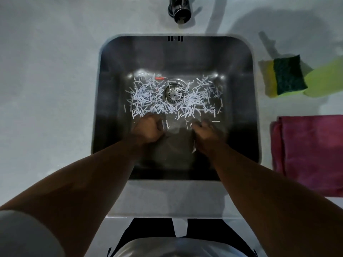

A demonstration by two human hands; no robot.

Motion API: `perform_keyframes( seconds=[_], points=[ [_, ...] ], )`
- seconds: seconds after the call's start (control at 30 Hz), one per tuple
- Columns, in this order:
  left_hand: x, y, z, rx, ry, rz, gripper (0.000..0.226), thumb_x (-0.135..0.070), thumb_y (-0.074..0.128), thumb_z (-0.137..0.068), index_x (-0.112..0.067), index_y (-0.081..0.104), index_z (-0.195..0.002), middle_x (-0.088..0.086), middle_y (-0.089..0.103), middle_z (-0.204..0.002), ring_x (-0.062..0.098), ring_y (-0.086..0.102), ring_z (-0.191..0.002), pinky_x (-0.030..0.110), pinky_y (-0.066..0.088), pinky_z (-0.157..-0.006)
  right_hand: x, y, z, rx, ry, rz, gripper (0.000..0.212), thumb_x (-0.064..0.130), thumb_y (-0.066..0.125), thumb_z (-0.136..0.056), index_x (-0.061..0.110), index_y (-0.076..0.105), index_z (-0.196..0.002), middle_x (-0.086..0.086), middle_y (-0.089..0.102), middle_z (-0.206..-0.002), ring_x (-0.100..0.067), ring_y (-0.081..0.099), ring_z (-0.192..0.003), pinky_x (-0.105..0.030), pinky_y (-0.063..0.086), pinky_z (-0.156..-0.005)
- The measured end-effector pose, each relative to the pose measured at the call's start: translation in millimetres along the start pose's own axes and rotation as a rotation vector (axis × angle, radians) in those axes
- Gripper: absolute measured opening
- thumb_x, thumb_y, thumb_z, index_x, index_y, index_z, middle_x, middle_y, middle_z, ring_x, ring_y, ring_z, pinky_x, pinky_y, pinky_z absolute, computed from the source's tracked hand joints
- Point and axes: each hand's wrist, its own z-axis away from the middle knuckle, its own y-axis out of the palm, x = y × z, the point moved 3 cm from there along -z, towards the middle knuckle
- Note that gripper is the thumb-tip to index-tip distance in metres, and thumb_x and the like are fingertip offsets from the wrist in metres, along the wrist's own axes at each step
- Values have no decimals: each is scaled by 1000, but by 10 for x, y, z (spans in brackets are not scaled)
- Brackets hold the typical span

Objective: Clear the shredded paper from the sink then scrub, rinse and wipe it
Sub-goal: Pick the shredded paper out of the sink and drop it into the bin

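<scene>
White shredded paper [167, 101] lies strewn over the floor of the steel sink [111, 75], ringing the drain strainer [174, 92]. My left hand [148, 128] is down in the sink at the near edge of the pile, curled into a fist with pale strips showing at its thumb side. My right hand [206, 132] rests on the sink floor to the right, blurred, fingers pointing at the paper. A loose strip [194, 148] lies by its wrist. A small red scrap [160, 78] sits behind the drain.
The dark tap [180, 11] stands behind the sink. On the white counter to the right are a yellow sponge with a green scouring side [288, 75], a lime cloth [326, 76] and a folded magenta cloth [311, 154]. A lined bin [176, 247] stands below the counter's front edge.
</scene>
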Motion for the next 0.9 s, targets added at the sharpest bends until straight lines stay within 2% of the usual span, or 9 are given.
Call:
perform_keyframes(
  seconds=[0.07,0.17,0.3,0.4,0.5,0.57,0.67,0.8,0.9],
  points=[
    [-60,37,-12,82,48,-41,78,-43,83,-78,-27,51,-146,13,48,-145,32,49,-133,38,41,-114,38,-15,33,-23,-51,44,56,31,56,-79,17,49,-133,-15,48,-130,-38,52,-118,-41,47,-96],
    [-107,162,-32,163,76,-183,90,-44,82,-78,-29,36,-155,11,31,-157,35,35,-142,48,37,-117,62,83,-48,-46,-103,12,47,23,61,-81,15,58,-126,-13,59,-120,-35,60,-109,-44,51,-91],
    [-144,230,-36,245,139,-70,50,-30,67,-94,-17,53,-141,14,41,-152,37,45,-135,32,40,-104,-150,545,-389,112,-27,-120,30,38,41,-87,30,64,-105,-2,67,-104,-29,69,-97,-48,56,-85],
    [-142,205,-31,259,181,-118,23,-42,53,-101,-29,64,-117,-3,60,-128,14,59,-110,25,38,-88,88,167,-280,122,-51,-212,11,8,61,-90,8,71,-95,-13,70,-91,-30,70,-84,-45,59,-80],
    [-132,183,-15,174,295,-283,17,-47,43,-105,-34,53,-101,-15,55,-92,-3,49,-82,29,37,-83,71,-20,-259,100,78,-220,20,12,53,-97,10,73,-96,-8,68,-92,-24,67,-89,-34,54,-86],
    [-110,185,-6,136,263,-260,19,-42,44,-104,-31,57,-96,-12,61,-94,-1,52,-81,30,42,-82,-15,-69,-310,59,191,-273,20,6,55,-95,8,75,-94,-13,72,-95,-29,69,-92,-39,57,-90],
    [7,199,-50,19,32,-69,17,-30,55,-100,-30,72,-97,1,71,-102,12,63,-84,28,49,-85,-88,-175,-384,-101,318,-458,19,3,66,-88,16,75,-78,-7,75,-85,-25,72,-82,-41,62,-82],
    [110,23,-163,-199,-76,160,18,-10,62,-92,-20,76,-96,5,76,-105,24,70,-99,25,52,-92,-33,-375,-531,-151,307,-485,22,5,60,-94,19,76,-96,-5,75,-104,-21,71,-92,-33,60,-81],
    [115,-62,-231,-245,-53,115,31,-10,58,-92,-12,72,-120,15,67,-126,31,62,-117,25,45,-100,77,-389,-660,-118,249,-404,37,-4,62,-91,11,69,-124,-14,66,-128,-28,65,-114,-37,57,-94]
  ],
)
